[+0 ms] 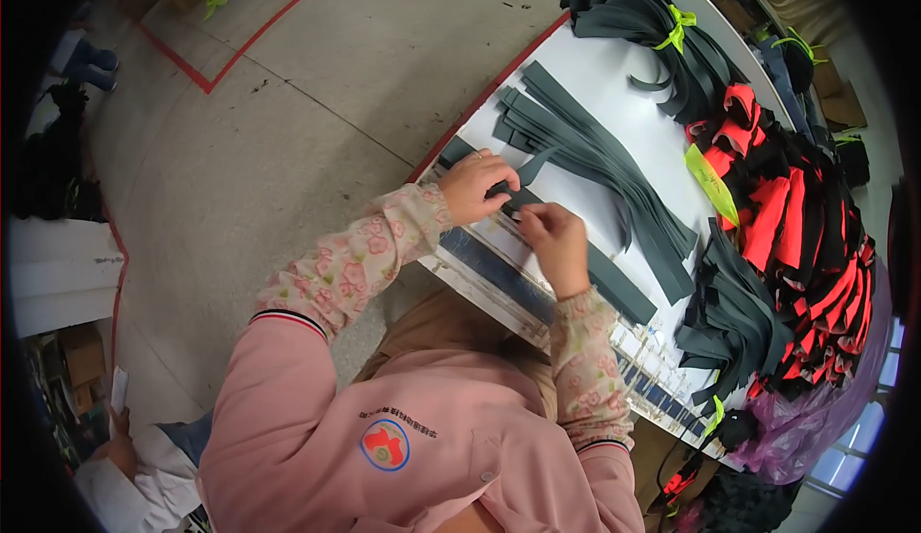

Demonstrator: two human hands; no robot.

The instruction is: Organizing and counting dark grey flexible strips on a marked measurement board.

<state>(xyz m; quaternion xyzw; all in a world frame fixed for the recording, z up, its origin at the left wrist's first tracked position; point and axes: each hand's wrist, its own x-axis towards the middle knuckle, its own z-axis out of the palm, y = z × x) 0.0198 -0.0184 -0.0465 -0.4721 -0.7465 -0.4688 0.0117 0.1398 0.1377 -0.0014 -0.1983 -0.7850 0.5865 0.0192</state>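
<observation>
Head view: left hand (pixel 477 188) fingers clasp a grey strip (pixel 536 165), right hand (pixel 560 247) hold can't be told; likely separating, next wants steady tension.

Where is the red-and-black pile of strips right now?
In the head view, the red-and-black pile sits on the right side of the white table, right of the right hand, beside a dark grey bundle and purple plastic.
</observation>
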